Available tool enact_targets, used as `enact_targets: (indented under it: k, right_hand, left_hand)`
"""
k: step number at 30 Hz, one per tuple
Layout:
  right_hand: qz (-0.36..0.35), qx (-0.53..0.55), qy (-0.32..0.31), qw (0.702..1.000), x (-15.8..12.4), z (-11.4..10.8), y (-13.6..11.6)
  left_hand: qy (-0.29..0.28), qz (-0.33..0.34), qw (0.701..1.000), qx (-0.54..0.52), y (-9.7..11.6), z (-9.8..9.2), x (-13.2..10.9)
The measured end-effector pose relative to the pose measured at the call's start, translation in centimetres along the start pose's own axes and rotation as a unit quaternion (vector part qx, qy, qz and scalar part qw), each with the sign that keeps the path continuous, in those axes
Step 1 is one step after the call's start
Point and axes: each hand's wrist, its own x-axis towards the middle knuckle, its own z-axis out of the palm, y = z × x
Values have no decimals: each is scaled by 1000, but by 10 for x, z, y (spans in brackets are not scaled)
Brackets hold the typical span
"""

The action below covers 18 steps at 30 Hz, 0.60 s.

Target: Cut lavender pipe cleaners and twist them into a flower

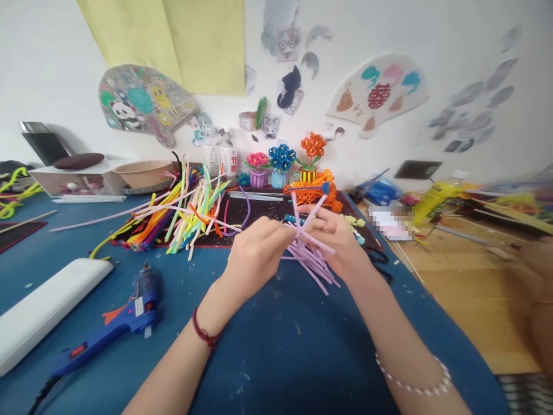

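Both my hands meet over the blue table, holding a star of crossed lilac pipe cleaners point(317, 241). My left hand point(258, 253) pinches it near its centre, fingers pressed together, from the left. On the other side my right hand point(341, 236) grips it with bent fingers, and several stems fan out between the hands. Beneath them lies a loose pile of cut lilac pipe cleaners point(314, 271) on the table. Just behind the right hand is a heap of orange pipe cleaner pieces point(332, 199). The fingertips partly cover the star's middle.
A blue hot glue gun point(129, 317) and a white power strip point(56, 308) lie at the left. Bundled coloured pipe cleaners point(199, 216) rest on a dark mat. Small potted pipe cleaner flowers point(283, 164) stand by the wall. Black scissors point(382, 262) lie beyond my right wrist.
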Motion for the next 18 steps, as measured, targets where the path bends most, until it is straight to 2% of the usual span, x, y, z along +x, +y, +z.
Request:
enact_targets:
  k: [1, 2, 4, 7, 9, 11, 13, 15, 18]
  right_hand:
    - [-54, -38, 22, 998, -2, 3, -1]
    - [-106, -79, 44, 990, -4, 5, -2]
    - [-193, -171, 84, 963, -7, 10, -1]
    - [-286, -316, 121, 897, -11, 13, 5]
    - [-328, -381, 126, 855, -13, 12, 9]
    - [-354, -416, 120, 829, -14, 12, 12]
    - [-362, -435, 109, 817, -14, 11, 12]
    - [-350, -434, 103, 824, -15, 11, 11]
    - [-316, -390, 89, 860, -15, 11, 10]
  left_hand:
    - [12, -90, 994, -58, 0, 3, 1]
    - [15, -177, 976, -125, 0, 5, 3]
    - [3, -312, 911, -270, 2, 6, 6]
    - [-7, -400, 801, -445, 7, 3, 9]
    - [-6, -418, 757, -502, 9, 1, 10]
    - [-6, -427, 740, -521, 10, 0, 10]
    - [-1, -431, 739, -517, 11, 2, 10]
    - [2, -429, 746, -509, 10, 3, 10]
    - [-19, -410, 762, -501, 5, 1, 9]
